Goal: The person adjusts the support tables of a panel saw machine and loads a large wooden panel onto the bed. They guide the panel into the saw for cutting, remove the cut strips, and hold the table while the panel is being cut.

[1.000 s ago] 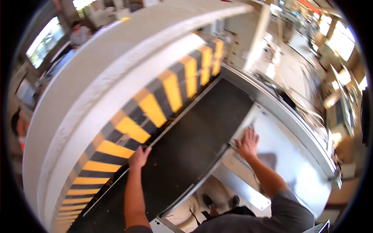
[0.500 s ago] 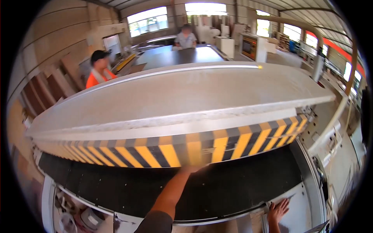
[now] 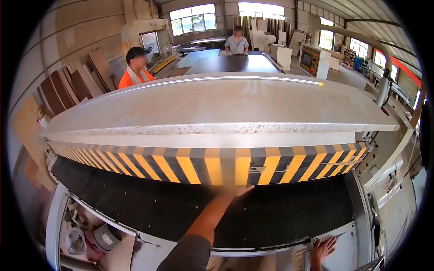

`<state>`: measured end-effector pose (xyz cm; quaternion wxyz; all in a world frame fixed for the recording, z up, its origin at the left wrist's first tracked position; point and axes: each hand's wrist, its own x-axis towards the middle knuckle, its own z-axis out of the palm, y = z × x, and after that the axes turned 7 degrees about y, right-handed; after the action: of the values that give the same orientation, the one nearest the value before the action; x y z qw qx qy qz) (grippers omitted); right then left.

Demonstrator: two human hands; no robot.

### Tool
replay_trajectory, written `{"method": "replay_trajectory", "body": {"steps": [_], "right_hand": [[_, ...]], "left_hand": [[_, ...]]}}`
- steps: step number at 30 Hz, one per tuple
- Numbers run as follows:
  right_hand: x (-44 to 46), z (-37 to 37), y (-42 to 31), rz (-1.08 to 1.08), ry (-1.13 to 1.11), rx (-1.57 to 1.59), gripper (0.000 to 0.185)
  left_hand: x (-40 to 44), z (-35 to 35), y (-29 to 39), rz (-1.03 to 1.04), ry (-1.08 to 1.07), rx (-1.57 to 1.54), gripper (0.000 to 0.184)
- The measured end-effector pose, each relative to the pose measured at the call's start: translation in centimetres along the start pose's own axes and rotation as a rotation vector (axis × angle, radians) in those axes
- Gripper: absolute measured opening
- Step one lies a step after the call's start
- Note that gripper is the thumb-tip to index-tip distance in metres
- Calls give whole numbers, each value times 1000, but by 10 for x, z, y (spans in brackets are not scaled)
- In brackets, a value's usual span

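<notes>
My left hand [image 3: 236,191] reaches forward over the black bed [image 3: 181,208], right at the lower edge of the black-and-yellow striped bar [image 3: 220,166]. One digit stretches out to the right; the other fingers are lost in blur or behind the bar, so its grip cannot be made out. Near the front right, my right hand [image 3: 323,249] lies with fingers spread on a pale metal plate [image 3: 346,246] beside the bed and holds nothing. Above the striped bar is the machine's broad, dusty cover [image 3: 217,104].
A person in orange [image 3: 134,72] stands beyond the cover at left. Another person [image 3: 236,43] is behind a dark panel [image 3: 230,63]. A control cabinet [image 3: 312,62] stands at right. A bucket [image 3: 106,237] and plastic bag [image 3: 76,241] sit below, front left.
My view has shifted, so the machine sits higher in the picture and the far end shows more sharply. My left hand stays at the striped bar's lower edge; my right stays on the plate.
</notes>
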<state>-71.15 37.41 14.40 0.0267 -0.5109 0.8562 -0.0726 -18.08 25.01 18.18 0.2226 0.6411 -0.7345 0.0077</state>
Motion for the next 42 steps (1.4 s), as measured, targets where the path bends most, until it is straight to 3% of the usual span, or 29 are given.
{"method": "replay_trajectory", "body": {"steps": [3, 4, 5, 8, 12, 17, 18, 20, 26, 36, 42], "right_hand": [[28, 52, 30, -46, 163, 22, 93], [21, 30, 22, -17, 31, -46, 87], [23, 35, 24, -22, 53, -33, 86], [23, 38, 32, -56, 102, 16, 86], [16, 29, 36, -59, 117, 40, 85], [15, 40, 47, -87, 206, 99, 87], [15, 40, 50, -112, 206, 126, 87], [12, 36, 63, -154, 171, 135, 88], [-5, 29, 130, -81, 49, 32, 85], [-15, 28, 159, -64, 127, -82, 82], [-17, 25, 161, -76, 129, -133, 81]], "left_hand": [[-36, 36, 40, 228, 15, -29, 72], [-56, 47, 54, 353, 63, -42, 74], [-73, 54, 69, 484, 111, -55, 76], [-148, 37, 102, 382, 93, -167, 71], [-270, -15, 97, 53, 206, -218, 68], [-441, -37, 43, -669, 463, 79, 70], [-482, -35, 27, -648, 546, 155, 73], [-546, -30, 5, -883, 468, 268, 82], [-583, -59, 25, -1227, 472, 372, 88], [-580, -68, 40, -1256, 566, 447, 87], [-582, -68, 37, -1287, 503, 470, 85]]}}
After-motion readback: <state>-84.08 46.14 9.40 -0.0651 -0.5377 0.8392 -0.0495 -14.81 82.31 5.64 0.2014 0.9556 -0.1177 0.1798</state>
